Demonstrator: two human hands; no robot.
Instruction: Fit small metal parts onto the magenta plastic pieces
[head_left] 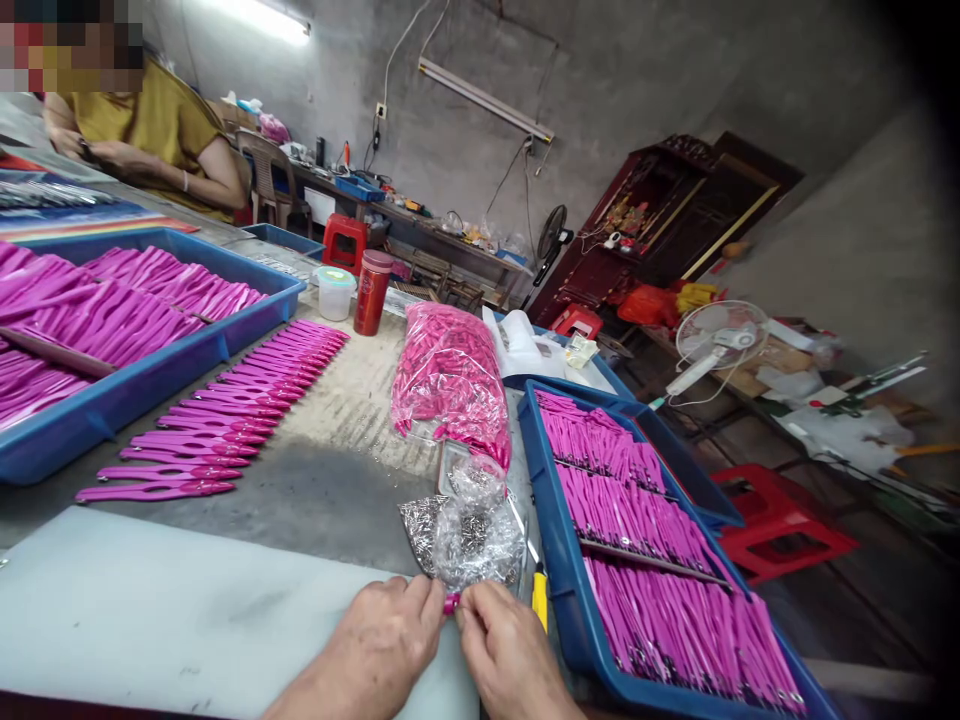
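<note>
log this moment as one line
left hand + right hand: pinch small magenta plastic piece | beside: clear plastic bag of metal bits | right: blue plastic tray

No readable text, label or number on any item in view.

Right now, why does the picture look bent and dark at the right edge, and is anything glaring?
Head view: wide-lens bending tilts the table and walls; the right corners fade to black. The ceiling tube light blows out white. The clear bag glints. Both hands, left hand and right hand, look sharp.
</note>
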